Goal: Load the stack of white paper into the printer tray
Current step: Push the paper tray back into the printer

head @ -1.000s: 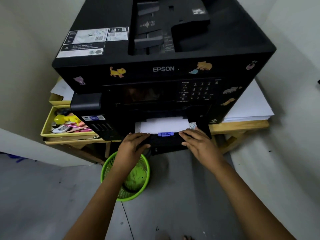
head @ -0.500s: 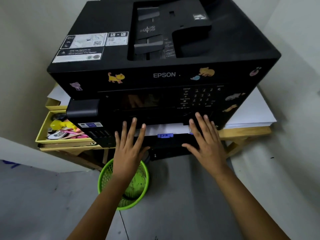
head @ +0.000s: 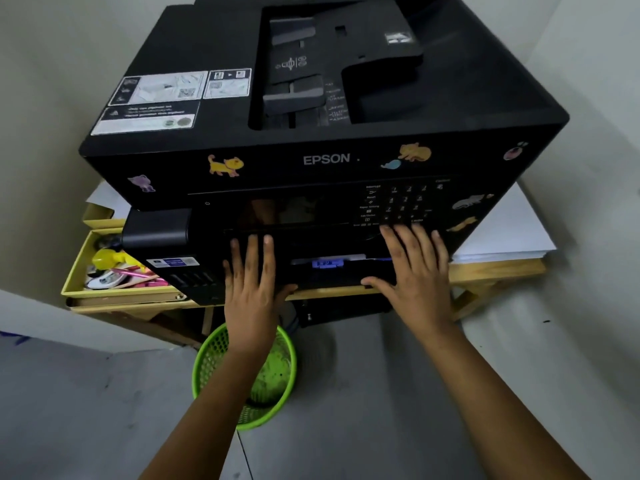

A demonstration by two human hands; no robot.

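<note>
A big black Epson printer (head: 322, 140) with cat stickers stands on a low wooden table (head: 498, 271). Its paper tray (head: 332, 271) is pushed almost fully into the front; only a thin strip of white paper (head: 349, 258) and a blue guide tab (head: 325, 263) show. My left hand (head: 251, 289) lies flat, fingers spread, against the tray front on the left. My right hand (head: 415, 271) lies flat against it on the right, thumb under the tray edge. Neither hand holds anything.
A further stack of white paper (head: 509, 233) lies on the table right of the printer. Yellow boxes (head: 79, 271) with pens and small items sit at the left. A green mesh basket (head: 242, 375) stands on the grey floor under my left forearm. Walls close in on both sides.
The tray with the paper has slid into the printer, so the white sheet is nearly hidden. Both hands went from curled on the tray edge to flat and moved forward with it.
</note>
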